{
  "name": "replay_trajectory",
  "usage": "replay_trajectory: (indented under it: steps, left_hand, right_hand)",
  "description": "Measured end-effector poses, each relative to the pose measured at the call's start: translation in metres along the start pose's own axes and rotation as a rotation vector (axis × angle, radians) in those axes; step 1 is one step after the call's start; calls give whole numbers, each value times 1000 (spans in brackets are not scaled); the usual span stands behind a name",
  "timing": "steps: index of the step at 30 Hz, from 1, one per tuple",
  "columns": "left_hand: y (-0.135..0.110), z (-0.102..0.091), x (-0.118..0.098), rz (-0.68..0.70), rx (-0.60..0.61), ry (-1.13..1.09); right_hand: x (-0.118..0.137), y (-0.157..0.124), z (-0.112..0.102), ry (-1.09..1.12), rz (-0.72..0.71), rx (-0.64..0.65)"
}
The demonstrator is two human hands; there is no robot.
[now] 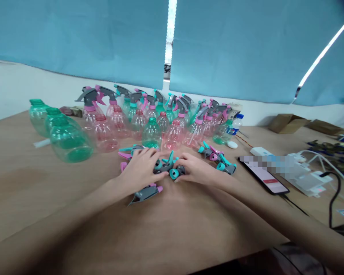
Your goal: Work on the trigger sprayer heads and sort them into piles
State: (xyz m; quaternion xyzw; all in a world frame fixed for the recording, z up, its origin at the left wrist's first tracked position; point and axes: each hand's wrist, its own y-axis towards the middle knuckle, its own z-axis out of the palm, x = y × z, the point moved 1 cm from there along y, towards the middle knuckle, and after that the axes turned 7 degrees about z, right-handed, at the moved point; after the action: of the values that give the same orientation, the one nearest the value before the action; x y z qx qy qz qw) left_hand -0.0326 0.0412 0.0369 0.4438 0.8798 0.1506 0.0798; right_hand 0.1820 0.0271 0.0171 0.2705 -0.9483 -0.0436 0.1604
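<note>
Curled fingers of left hand (143, 166) and right hand (191, 169) cup spray heads (167, 168) (whether pinching, one cannot tell).
The heads lie inward from the table (172, 225) front edge; shoving forward could topple bottles (173, 135).

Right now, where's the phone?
Head view, right of centre: the phone lies flat on the table, to the right of the right hand, just beyond a teal-and-gray spray head.

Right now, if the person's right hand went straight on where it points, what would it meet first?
The right hand would probably meet the turquoise-collared grey plastic spray head directly before it; whether they touch is unclear.
</note>
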Motion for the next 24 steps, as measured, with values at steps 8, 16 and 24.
replay_trajectory:
  steps: [8,16,24]
  left_hand:
    - [16,-5,10,-66,117,-53]
    - [17,-8,20,-135,68,21]
    - [20,-9,12,-137,-28,189]
  right_hand:
    - [-3,-14,-3,0,77,-32]
    - [-13,-26,-6,-17,77,-49]
    - [-4,-30,-3,19,-10,-95]
